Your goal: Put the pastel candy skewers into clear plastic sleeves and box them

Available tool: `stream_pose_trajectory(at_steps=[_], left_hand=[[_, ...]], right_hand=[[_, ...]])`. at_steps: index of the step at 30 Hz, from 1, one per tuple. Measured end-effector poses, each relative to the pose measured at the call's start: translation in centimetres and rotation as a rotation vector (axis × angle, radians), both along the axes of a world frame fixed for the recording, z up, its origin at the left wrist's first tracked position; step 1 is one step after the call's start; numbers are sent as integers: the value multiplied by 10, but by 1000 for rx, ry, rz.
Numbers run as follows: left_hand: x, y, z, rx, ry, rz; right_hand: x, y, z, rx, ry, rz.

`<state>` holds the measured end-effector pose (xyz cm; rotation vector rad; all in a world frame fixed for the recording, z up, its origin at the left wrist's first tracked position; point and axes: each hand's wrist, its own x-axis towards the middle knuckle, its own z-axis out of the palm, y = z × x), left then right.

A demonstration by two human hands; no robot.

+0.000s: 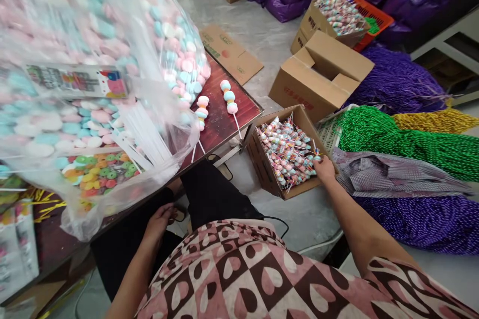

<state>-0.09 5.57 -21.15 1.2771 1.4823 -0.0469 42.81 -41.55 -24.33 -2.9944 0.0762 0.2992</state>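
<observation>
Bulging at the left, clear plastic bags (179,67) hold pink, blue and white marshmallows; in the open front one lie white sticks (145,134) and coloured ring gummies (107,172). Glossy film blurs much of the contents. Yellow ties (48,205) and printed packets (20,244) sit beside them, the packets cut off by the edge. Below the dark red table (216,127), the left hand (161,218) rests near the lap, fingers loosely curled; whether it holds anything I cannot tell. Two marshmallow skewers lie near the table's corner. Next, a cardboard box (264,172) on the floor is heaped with wrapped skewers (286,147). The right hand (325,167) is at its right rim, fingertips pinched on a wrapped skewer's end. Behind stands an open carton (299,84), its bottom hidden by flaps; farther back, another box (310,22) of wrapped skewers leans against a red crate (379,12). Green bead strings (411,147) spread over a pale basket (331,134), mostly covered, beside a grey mesh sack (392,174).
</observation>
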Motion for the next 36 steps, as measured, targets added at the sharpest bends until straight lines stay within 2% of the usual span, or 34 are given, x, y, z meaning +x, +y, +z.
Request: stream_pose_trajectory(at_steps=[3,9,14,20,25,30,33,36], left_hand=[[-1,1,0,-4,7,-2],[-3,-2,2,35,4,5],[-2,-6,5,56,-3,-11],[2,-6,6,57,16,-54],[4,-6,7,54,26,-72],[4,-6,4,56,22,-72],[4,-5,4,51,26,-70],[3,-5,5,52,20,-70]], right_hand=[[10,19,-5,-3,-7,25],[30,87,-23,1,72,191],[26,109,-36,-63,195,166],[7,94,-37,-66,158,163],[-2,51,-24,-74,64,102],[-25,15,-17,-117,2,-33],[-37,21,-19,-119,-34,-32],[-39,46,-24,-81,-24,78]])
